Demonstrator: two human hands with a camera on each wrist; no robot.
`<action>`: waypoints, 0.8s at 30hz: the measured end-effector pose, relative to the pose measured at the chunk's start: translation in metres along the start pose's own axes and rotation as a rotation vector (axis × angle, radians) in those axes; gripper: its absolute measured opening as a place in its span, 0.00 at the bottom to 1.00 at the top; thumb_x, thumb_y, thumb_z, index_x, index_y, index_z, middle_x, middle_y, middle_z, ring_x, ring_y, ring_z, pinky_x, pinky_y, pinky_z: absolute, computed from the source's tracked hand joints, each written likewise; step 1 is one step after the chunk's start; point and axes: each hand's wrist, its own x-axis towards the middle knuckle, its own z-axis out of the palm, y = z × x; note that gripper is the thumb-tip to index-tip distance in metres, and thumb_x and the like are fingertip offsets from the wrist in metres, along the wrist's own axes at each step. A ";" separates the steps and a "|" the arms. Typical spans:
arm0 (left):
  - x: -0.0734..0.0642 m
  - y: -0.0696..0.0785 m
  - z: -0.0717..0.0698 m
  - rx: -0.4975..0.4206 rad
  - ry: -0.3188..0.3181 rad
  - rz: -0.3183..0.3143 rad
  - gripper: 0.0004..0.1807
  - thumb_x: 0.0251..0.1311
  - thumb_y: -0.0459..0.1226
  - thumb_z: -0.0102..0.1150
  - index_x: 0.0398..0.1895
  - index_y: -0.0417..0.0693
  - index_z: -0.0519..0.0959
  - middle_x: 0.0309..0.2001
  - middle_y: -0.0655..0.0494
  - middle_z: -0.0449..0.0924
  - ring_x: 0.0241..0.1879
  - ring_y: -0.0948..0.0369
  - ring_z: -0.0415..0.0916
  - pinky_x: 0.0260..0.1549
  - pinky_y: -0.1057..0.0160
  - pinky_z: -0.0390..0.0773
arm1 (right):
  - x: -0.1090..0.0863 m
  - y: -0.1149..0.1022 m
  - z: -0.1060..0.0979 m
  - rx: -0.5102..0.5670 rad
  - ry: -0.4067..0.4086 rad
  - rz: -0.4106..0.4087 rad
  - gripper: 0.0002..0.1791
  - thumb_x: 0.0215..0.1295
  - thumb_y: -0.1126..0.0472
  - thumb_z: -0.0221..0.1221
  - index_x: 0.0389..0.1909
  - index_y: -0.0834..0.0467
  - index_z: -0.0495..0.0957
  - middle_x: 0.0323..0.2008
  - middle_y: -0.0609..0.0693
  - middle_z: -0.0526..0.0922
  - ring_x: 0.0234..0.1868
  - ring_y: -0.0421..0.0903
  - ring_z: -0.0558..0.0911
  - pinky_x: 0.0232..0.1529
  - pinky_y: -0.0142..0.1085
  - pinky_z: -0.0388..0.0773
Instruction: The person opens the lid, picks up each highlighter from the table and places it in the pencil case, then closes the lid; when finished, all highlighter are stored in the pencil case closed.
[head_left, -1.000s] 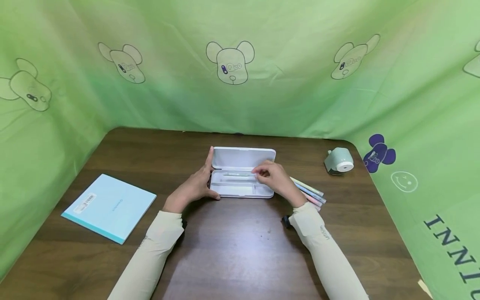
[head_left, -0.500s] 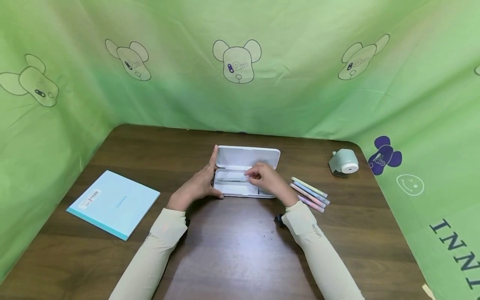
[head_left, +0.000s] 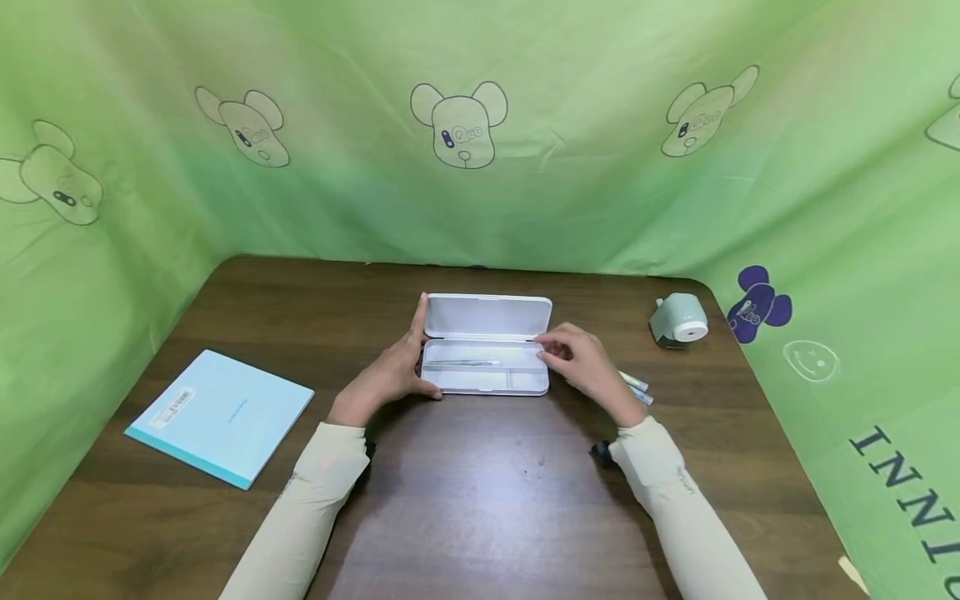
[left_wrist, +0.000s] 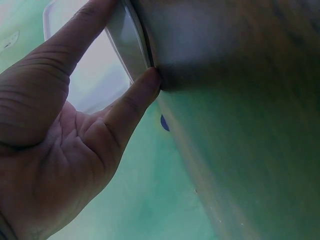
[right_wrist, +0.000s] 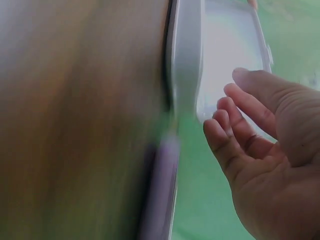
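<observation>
A white pencil case [head_left: 487, 317] lies with its lid raised on the table. My left hand [head_left: 386, 379] rests along its left end with thumb and forefinger spread and straight, touching the case; in the left wrist view both digits lie against its edge. Inside the case, along the divider, a thin pale stick [head_left: 465, 362], perhaps a pen, lies flat. My right hand [head_left: 581, 362] is at the case's right end, fingers loosely bent. In the right wrist view nothing shows between the right hand's fingertips [right_wrist: 240, 75].
Pastel pens [head_left: 636, 383] lie right of the case, mostly hidden behind the right arm; a blurred purple one [right_wrist: 162, 185] shows in the right wrist view. A pale green pencil sharpener [head_left: 678, 319] stands at the back right. A light blue notebook [head_left: 221, 417] lies at the left.
My right hand has let go of the thin stick, which now lies in the case, and has moved right to the case's end. The left hand has stayed in place on the case.
</observation>
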 end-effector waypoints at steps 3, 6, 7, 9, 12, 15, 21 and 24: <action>0.003 -0.015 0.006 0.010 0.012 0.017 0.91 0.47 0.47 0.91 0.85 0.64 0.12 0.83 0.28 0.54 0.74 0.37 0.69 0.68 0.36 0.72 | -0.021 0.015 -0.022 -0.058 0.034 0.049 0.13 0.72 0.66 0.70 0.54 0.64 0.90 0.42 0.53 0.86 0.39 0.46 0.84 0.43 0.37 0.82; -0.006 0.009 -0.002 0.008 0.006 -0.002 0.90 0.49 0.43 0.90 0.85 0.60 0.13 0.81 0.26 0.56 0.74 0.36 0.69 0.68 0.35 0.72 | -0.044 0.020 -0.048 -0.141 0.053 0.114 0.13 0.70 0.71 0.70 0.53 0.67 0.89 0.42 0.57 0.86 0.39 0.49 0.85 0.42 0.38 0.82; -0.009 0.020 -0.006 0.009 0.006 -0.013 0.90 0.49 0.42 0.90 0.85 0.59 0.13 0.80 0.25 0.58 0.74 0.35 0.69 0.68 0.34 0.71 | -0.051 0.024 -0.056 -0.159 0.058 0.125 0.13 0.70 0.72 0.70 0.53 0.68 0.88 0.42 0.58 0.86 0.39 0.50 0.85 0.42 0.37 0.83; -0.013 0.036 -0.010 0.003 -0.008 -0.032 0.89 0.51 0.39 0.89 0.85 0.56 0.13 0.80 0.25 0.58 0.75 0.35 0.67 0.70 0.34 0.69 | -0.064 0.032 -0.071 -0.175 0.052 0.159 0.13 0.70 0.73 0.69 0.54 0.69 0.87 0.43 0.59 0.86 0.40 0.51 0.86 0.43 0.35 0.83; -0.016 0.041 -0.013 0.007 -0.015 -0.059 0.87 0.53 0.37 0.87 0.85 0.56 0.12 0.82 0.26 0.55 0.76 0.36 0.66 0.72 0.35 0.67 | -0.077 0.041 -0.086 -0.163 0.028 0.212 0.14 0.70 0.73 0.69 0.55 0.71 0.86 0.45 0.61 0.86 0.42 0.53 0.86 0.43 0.31 0.82; -0.016 0.038 -0.012 0.022 -0.006 -0.045 0.87 0.55 0.38 0.87 0.85 0.57 0.12 0.83 0.27 0.54 0.75 0.36 0.67 0.71 0.35 0.68 | -0.085 0.048 -0.095 -0.143 -0.005 0.258 0.15 0.71 0.71 0.70 0.55 0.72 0.85 0.46 0.63 0.86 0.43 0.53 0.86 0.42 0.27 0.81; -0.013 0.031 -0.010 0.001 -0.006 -0.024 0.88 0.53 0.39 0.88 0.84 0.62 0.12 0.83 0.26 0.53 0.75 0.35 0.67 0.69 0.33 0.69 | -0.090 0.053 -0.099 -0.140 -0.050 0.317 0.14 0.72 0.69 0.70 0.54 0.71 0.86 0.45 0.61 0.86 0.42 0.49 0.84 0.39 0.28 0.79; -0.007 0.022 -0.005 0.008 0.003 -0.023 0.89 0.52 0.40 0.89 0.85 0.62 0.12 0.83 0.27 0.52 0.74 0.35 0.69 0.68 0.34 0.71 | -0.091 0.052 -0.099 -0.143 -0.048 0.326 0.12 0.72 0.68 0.69 0.52 0.69 0.87 0.45 0.61 0.87 0.41 0.47 0.84 0.39 0.29 0.79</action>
